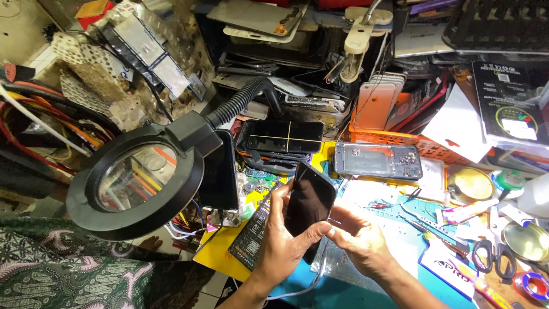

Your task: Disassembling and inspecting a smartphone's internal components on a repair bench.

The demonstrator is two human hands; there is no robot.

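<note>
A black smartphone with a dark screen stands tilted above the cluttered bench. My left hand grips it from the left and below, fingers along its left edge and thumb across the lower part of the glass. My right hand touches the phone's lower right edge with its fingertips. Just beyond the phone lies a grey opened phone frame with its insides showing.
A round black magnifier lamp on a ribbed gooseneck hangs at the left. A stack of dark phones sits behind. Scissors, tweezers, round tins and tape rolls lie at the right. Tangled wires fill the far left.
</note>
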